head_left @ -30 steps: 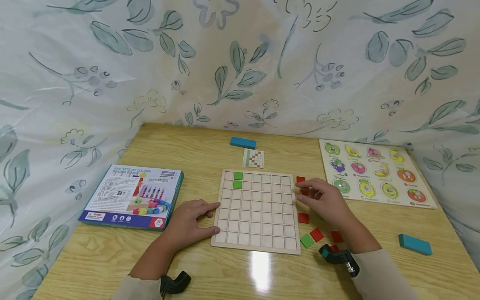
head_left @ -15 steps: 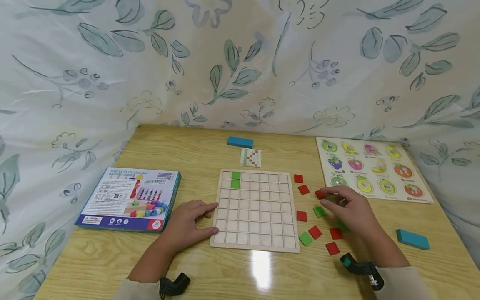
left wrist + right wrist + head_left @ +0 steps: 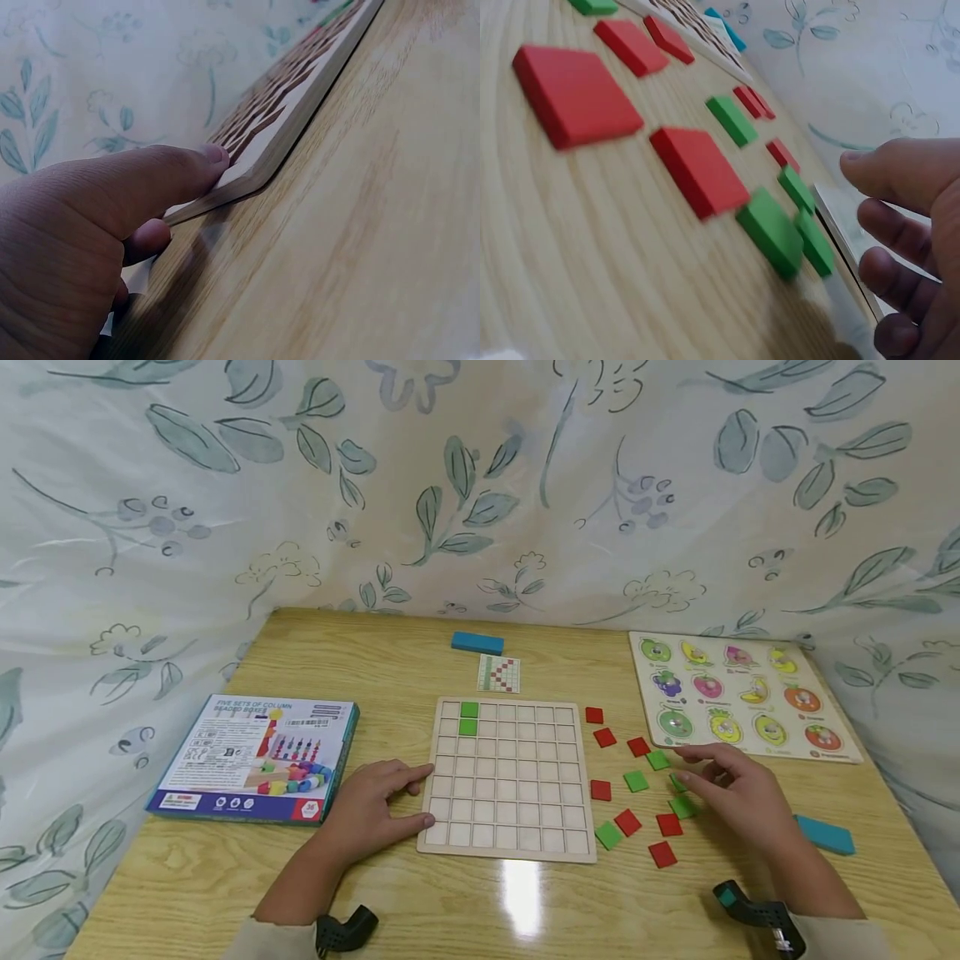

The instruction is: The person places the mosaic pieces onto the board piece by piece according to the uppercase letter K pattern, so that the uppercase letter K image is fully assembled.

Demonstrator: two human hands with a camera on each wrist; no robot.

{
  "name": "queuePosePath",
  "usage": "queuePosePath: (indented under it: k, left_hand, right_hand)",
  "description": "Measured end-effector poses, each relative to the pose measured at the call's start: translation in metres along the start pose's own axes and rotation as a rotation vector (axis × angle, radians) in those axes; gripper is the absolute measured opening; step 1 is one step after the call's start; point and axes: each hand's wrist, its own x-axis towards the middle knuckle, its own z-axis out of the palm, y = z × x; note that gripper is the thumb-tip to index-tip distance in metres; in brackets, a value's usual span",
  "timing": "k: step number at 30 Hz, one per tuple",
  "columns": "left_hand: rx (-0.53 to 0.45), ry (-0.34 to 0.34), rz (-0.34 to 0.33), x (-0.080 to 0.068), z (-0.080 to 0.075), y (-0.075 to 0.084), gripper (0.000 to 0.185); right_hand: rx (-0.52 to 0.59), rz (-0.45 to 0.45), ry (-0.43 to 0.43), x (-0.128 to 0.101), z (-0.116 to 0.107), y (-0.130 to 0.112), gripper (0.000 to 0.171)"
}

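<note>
My left hand (image 3: pixel 378 806) lies at the left edge of a wooden grid board (image 3: pixel 592 855), index fingertip and thumb touching its frame apart from each other. The left wrist view shows the thumb (image 3: pixel 172 176) resting on the rim near a corner. Two green tiles (image 3: pixel 468 718) sit in the top row and the row below, in the second column. My right hand (image 3: pixel 738 793) holds nothing, its fingers loosely bent above a cluster of green tiles (image 3: pixel 682 807). One green tile there is partly hidden by the thumb. Several red tiles (image 3: pixel 669 825) lie loose between this hand and the board.
Behind the board are a small pattern card (image 3: pixel 498 674) and a blue block (image 3: pixel 477 643). A boxed bead set (image 3: pixel 255 760) lies to the left. A fruit puzzle board (image 3: pixel 693 702) is at the back right, and another blue block (image 3: pixel 825 835) is partly behind the right forearm.
My right hand has moved rightward from beside the board's right edge, past the red tiles, to the green ones, uncovering several tiles. My left hand stays at the board. The head view has shifted slightly.
</note>
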Motion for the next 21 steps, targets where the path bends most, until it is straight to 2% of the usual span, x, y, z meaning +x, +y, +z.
queuePosePath:
  k: [12,21]
  left_hand:
    - [0.007,-0.007,-0.009,0.001,0.000,0.002,0.063]
    - [0.015,-0.011,-0.020,0.001,-0.001,0.002,0.063]
  right_hand:
    - [0.062,-0.023,-0.082,-0.005,-0.006,0.018,0.032]
    - [0.020,-0.020,-0.140,-0.001,-0.008,0.016,0.034]
